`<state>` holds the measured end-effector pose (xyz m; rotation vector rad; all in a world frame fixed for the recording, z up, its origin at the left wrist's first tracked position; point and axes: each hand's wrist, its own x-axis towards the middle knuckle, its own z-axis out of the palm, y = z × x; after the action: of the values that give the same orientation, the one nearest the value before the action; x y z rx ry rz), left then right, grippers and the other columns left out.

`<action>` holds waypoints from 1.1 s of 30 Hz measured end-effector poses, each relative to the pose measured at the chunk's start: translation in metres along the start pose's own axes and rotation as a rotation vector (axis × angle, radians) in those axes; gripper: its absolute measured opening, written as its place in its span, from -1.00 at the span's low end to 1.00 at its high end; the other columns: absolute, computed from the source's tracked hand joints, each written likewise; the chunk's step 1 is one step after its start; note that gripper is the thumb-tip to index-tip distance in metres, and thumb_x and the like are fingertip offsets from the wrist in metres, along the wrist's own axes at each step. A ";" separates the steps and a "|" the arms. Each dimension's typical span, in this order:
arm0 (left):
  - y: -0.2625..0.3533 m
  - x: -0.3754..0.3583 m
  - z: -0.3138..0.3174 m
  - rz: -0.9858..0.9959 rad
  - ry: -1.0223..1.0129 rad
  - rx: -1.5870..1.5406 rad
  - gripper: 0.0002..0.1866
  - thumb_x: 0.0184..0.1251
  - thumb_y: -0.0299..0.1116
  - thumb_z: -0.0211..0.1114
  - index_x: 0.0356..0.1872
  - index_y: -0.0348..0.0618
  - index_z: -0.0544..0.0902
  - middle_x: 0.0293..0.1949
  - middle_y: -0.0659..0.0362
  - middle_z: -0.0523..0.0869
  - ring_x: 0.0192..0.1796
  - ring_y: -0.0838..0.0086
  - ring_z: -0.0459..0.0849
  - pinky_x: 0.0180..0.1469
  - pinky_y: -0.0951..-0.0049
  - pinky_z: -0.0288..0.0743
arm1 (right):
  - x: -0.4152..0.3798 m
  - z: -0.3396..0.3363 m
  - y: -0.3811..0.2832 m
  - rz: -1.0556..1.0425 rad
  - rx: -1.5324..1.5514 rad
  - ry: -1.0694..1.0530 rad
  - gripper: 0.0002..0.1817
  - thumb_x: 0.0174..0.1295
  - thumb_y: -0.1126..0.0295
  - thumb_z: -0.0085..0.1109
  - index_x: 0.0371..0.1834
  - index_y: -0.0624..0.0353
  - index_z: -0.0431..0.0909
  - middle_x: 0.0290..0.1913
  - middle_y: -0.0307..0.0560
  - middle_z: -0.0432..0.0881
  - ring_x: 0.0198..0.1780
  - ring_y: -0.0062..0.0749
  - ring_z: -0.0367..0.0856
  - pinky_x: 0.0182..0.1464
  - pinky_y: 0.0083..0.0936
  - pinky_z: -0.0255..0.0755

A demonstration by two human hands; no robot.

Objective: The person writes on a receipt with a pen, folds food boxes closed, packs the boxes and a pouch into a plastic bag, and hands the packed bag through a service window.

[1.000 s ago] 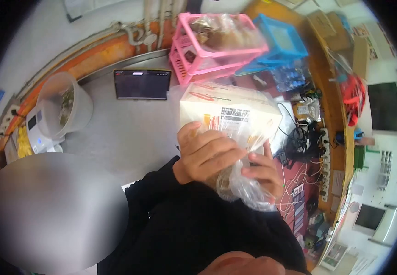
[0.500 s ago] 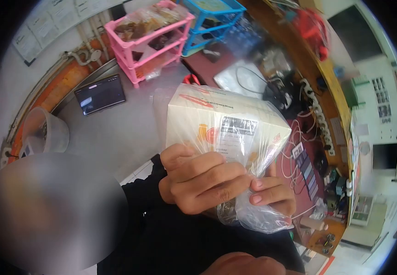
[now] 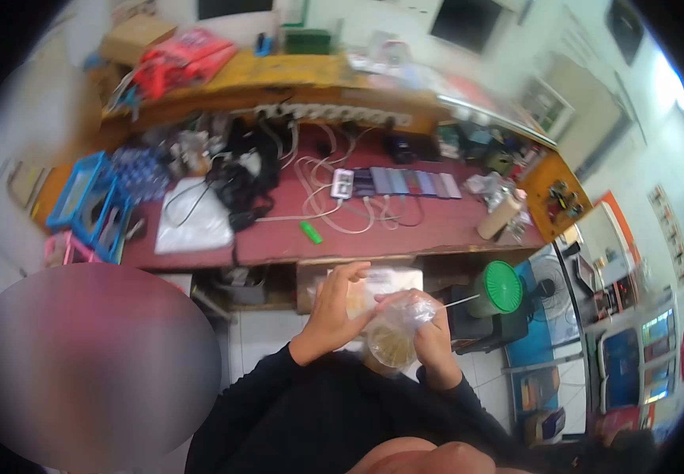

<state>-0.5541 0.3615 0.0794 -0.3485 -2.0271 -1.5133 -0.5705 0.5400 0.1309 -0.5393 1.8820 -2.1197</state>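
Note:
My right hand (image 3: 434, 341) is closed on a bunched clear plastic bag (image 3: 414, 310) in front of my chest. Below the bunched plastic shows a round clear container (image 3: 391, 347) with yellowish-brown contents. A thin white stick (image 3: 459, 301) points out past the right hand toward the green lid. My left hand (image 3: 330, 312) is raised beside the bag, fingers apart, thumb near the plastic. Behind both hands lies a pale box (image 3: 403, 278), partly hidden by them.
Ahead runs a red-topped desk (image 3: 278, 237) with cables, a row of phones (image 3: 413, 182), a green object (image 3: 310, 231) and a pinkish bottle (image 3: 503, 214). Right of my hands stands a green-lidded container (image 3: 502, 287); blue shelves (image 3: 93, 201) stand at the left.
My view has swung right to face the desk. The plastic-wrapped box, earlier held up close, now sits lower and farther away. My left hand has let go of the plastic and opened.

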 end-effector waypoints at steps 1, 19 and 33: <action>-0.003 0.007 0.009 0.001 -0.091 0.107 -0.31 0.03 -0.38 0.48 0.23 -0.20 0.39 0.05 0.07 0.58 0.07 0.23 0.62 0.17 0.27 0.38 | -0.004 -0.020 0.007 -0.021 -0.005 0.029 -0.72 0.35 0.38 -0.08 -0.26 0.29 0.65 -0.19 0.03 0.73 0.08 -0.22 0.65 0.30 -0.18 0.34; -0.232 0.114 -0.034 -0.343 0.306 0.292 -0.59 0.20 -0.42 0.40 0.09 -0.15 0.58 -0.28 0.17 0.66 -0.20 0.46 0.64 -0.10 0.44 0.51 | 0.043 -0.299 -0.051 -0.125 -0.210 0.677 -0.84 0.34 0.41 -0.06 -0.28 0.27 0.48 -0.28 0.07 0.67 -0.12 -0.20 0.66 0.08 -0.34 0.42; -0.255 0.431 0.123 -0.047 0.084 0.060 -0.71 0.28 -0.42 0.36 0.02 -0.17 0.63 -0.24 0.21 0.69 -0.18 0.55 0.65 -0.03 0.49 0.49 | 0.150 -0.429 -0.145 -0.337 -0.137 0.711 -0.84 0.23 0.42 -0.01 -0.18 0.23 0.37 -0.31 -0.01 0.57 -0.12 -0.18 0.59 0.09 -0.31 0.39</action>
<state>-1.0685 0.3381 0.1091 -0.2120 -2.0223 -1.4669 -0.8840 0.8791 0.2500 -0.1244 2.4561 -2.6597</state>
